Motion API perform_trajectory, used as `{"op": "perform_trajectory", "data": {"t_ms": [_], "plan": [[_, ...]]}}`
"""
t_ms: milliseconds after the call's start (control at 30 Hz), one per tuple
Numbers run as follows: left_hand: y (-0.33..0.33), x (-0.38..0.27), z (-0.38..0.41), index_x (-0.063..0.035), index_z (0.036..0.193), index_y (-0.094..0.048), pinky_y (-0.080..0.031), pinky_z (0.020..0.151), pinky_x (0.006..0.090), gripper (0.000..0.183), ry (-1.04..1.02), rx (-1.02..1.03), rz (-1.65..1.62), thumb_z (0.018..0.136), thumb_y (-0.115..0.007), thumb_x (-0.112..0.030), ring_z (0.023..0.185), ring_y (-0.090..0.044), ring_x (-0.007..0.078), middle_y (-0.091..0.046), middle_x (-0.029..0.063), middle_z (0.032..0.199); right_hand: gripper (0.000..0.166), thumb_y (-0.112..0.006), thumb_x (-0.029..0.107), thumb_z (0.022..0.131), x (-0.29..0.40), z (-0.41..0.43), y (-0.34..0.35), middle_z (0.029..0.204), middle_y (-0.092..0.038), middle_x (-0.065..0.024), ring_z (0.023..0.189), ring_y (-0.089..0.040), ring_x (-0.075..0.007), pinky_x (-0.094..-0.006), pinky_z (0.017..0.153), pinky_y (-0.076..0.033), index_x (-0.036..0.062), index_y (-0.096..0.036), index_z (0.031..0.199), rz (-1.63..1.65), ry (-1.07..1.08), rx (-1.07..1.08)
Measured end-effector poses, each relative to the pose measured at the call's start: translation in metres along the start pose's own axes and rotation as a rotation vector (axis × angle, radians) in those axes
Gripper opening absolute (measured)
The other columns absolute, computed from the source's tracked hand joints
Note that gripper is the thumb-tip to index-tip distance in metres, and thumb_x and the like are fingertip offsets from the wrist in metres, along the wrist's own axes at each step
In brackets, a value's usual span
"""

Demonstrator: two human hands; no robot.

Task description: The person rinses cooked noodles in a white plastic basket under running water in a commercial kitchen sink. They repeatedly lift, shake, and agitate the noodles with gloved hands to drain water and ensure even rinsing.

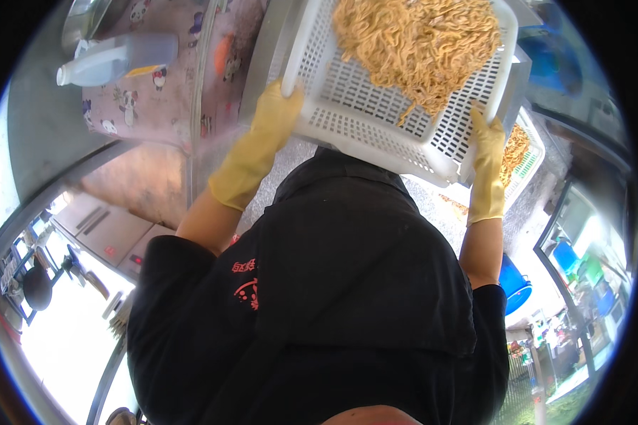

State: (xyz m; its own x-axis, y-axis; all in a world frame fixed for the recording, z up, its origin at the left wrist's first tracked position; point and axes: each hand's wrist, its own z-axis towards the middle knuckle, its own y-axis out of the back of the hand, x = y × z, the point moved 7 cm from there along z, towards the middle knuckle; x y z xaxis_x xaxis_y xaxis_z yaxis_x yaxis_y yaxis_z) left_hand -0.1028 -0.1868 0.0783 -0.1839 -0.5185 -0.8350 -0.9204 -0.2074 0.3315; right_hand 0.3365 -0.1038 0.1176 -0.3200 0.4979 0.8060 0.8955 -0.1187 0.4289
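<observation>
A white perforated plastic basket (369,101) is held out in front of me, tilted in view. A heap of tan, strip-like food (420,42) fills its far part, while the near part of the mesh floor is bare. My left hand (277,114), in a yellow rubber glove, grips the basket's left rim near the corner. On the opposite side my right hand (487,141), gloved alike, grips the right rim. Some fingers of both hands are hidden by the basket walls. Behind the basket shows a stainless steel surface (268,58).
Low on the right stands a second white basket (534,154) with similar strips (515,149); some strips lie on the floor (454,204) beside it. A blue bucket (514,287) is farther back. At left, a plastic jug (117,58) rests on a panda-print cover (138,106).
</observation>
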Motion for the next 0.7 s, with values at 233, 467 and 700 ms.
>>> {"op": "perform_trajectory", "data": {"t_ms": [233, 467, 700], "plan": [[0.004, 0.002, 0.005, -0.0001, 0.120, -0.069, -0.054, 0.076, 0.0327, 0.034, 0.076, -0.018, 0.059, 0.097, -0.072, -0.024, 0.086, -0.066, 0.0137, -0.075, 0.0073, 0.102, 0.042, -0.076, 0.025, 0.091, 0.001, 0.000, -0.004, 0.095, -0.074, -0.0092, 0.077, -0.065, -0.0134, -0.0285, 0.068, -0.053, -0.0013, -0.069, 0.123, -0.002, -0.007, 0.021], [0.008, 0.008, 0.008, -0.0019, 0.121, -0.069, -0.055, 0.076, 0.0339, 0.032, 0.110, -0.058, -0.077, 0.095, -0.074, -0.019, 0.085, -0.066, 0.0142, -0.074, 0.0067, 0.102, 0.063, -0.071, 0.043, 0.094, 0.002, 0.004, -0.006, 0.114, -0.072, -0.0186, 0.099, -0.069, -0.0253, -0.0373, 0.090, -0.054, -0.0071, -0.063, 0.131, -0.138, 0.001, 0.146], [0.009, -0.003, 0.005, 0.0028, 0.115, -0.070, -0.054, 0.077, 0.0367, 0.044, -0.029, -0.067, 0.204, 0.096, -0.071, -0.036, 0.084, -0.067, 0.0209, -0.073, 0.0135, 0.096, 0.068, -0.067, 0.055, 0.093, 0.003, 0.004, -0.001, 0.115, -0.072, -0.0179, 0.107, -0.068, -0.0294, -0.0415, 0.103, -0.049, 0.0020, -0.061, 0.136, -0.329, 0.022, 0.072]]}}
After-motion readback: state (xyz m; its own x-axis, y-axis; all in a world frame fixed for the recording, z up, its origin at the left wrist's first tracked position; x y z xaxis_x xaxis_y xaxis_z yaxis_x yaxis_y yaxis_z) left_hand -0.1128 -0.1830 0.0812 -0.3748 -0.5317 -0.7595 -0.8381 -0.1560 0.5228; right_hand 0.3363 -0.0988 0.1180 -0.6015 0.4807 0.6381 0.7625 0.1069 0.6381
